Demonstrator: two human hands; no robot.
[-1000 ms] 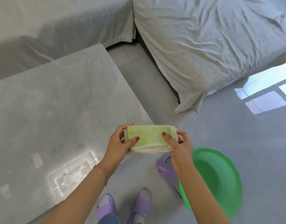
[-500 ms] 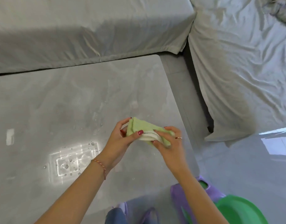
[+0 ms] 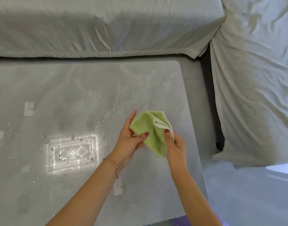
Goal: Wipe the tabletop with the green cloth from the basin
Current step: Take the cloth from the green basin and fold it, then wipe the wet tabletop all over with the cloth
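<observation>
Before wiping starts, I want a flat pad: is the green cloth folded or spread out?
Folded, loosely. The green cloth shows doubled layers with a white edge tucked in, bunched between the left hand and right hand.

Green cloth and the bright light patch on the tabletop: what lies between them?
In the head view, the left hand gripping the green cloth lies between, then bare wet tabletop with scattered water droplets up to the light patch.

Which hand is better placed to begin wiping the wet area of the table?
Probably left: both hands hold the green cloth, but the left hand is nearer the droplets.
</observation>
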